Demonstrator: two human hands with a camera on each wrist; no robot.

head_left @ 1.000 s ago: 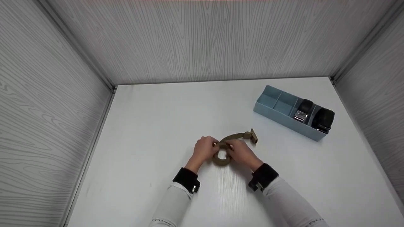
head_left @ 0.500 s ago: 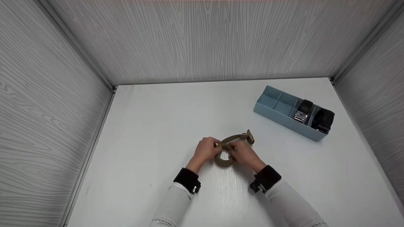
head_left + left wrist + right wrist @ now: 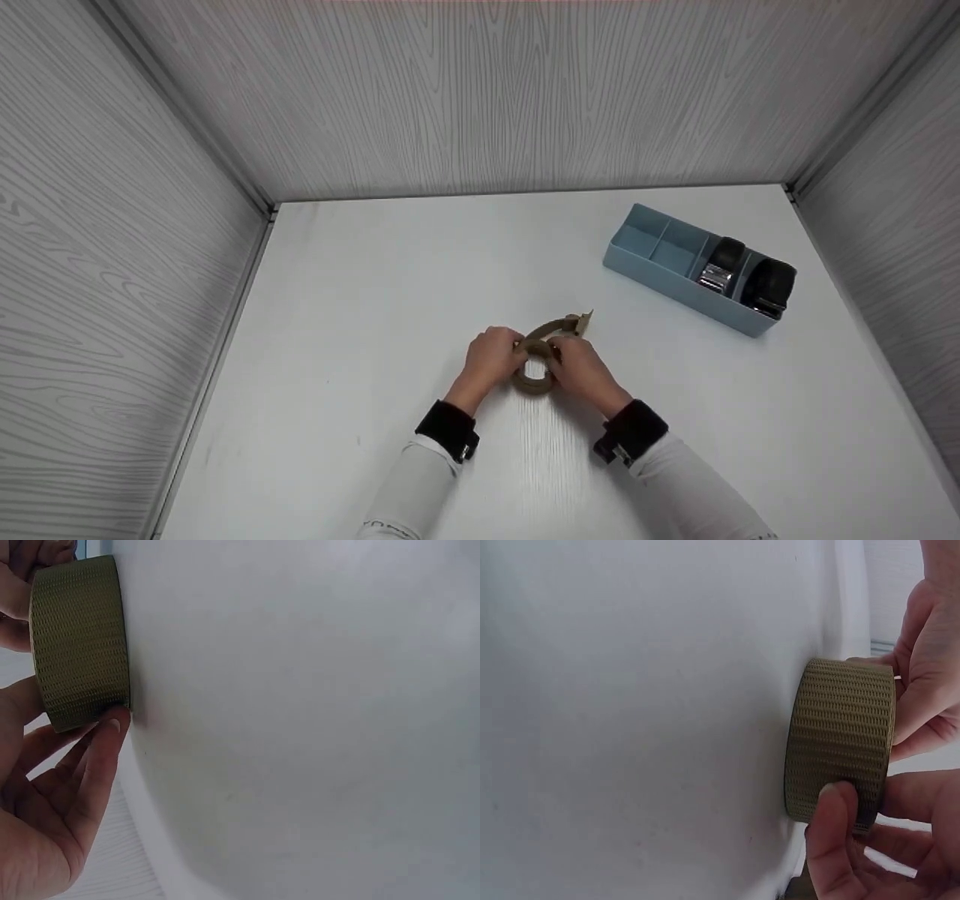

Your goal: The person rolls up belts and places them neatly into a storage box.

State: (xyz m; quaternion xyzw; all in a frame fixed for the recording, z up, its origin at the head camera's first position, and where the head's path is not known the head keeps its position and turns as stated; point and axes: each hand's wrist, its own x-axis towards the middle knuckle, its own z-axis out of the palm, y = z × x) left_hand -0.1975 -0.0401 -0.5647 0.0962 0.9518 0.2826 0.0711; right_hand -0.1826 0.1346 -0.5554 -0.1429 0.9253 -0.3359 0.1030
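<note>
An olive-brown woven belt (image 3: 533, 387) stands on its edge on the white table, coiled into a ring, its webbing filling part of both wrist views. My left hand (image 3: 493, 355) pinches the far left of the coil between thumb and fingers. Opposite it, my right hand (image 3: 586, 372) grips the coil's right side; in the right wrist view its thumb (image 3: 831, 829) lies against the outer webbing. A short uncoiled length (image 3: 551, 327) curves away behind the hands to the buckle (image 3: 583, 322) at its end. The fingers hide parts of the coil.
A light blue divided box (image 3: 667, 286) stands at the back right. Two rolled black belts with shiny buckles, one (image 3: 721, 264) beside the other (image 3: 769, 286), fill its right compartments. Grey wood-grain panels (image 3: 480, 97) wall in the table at the back and both sides.
The buckle end has drawn in toward the hands and turned, and the loose length is shorter. Both hands have shifted slightly to the right, still holding the coil.
</note>
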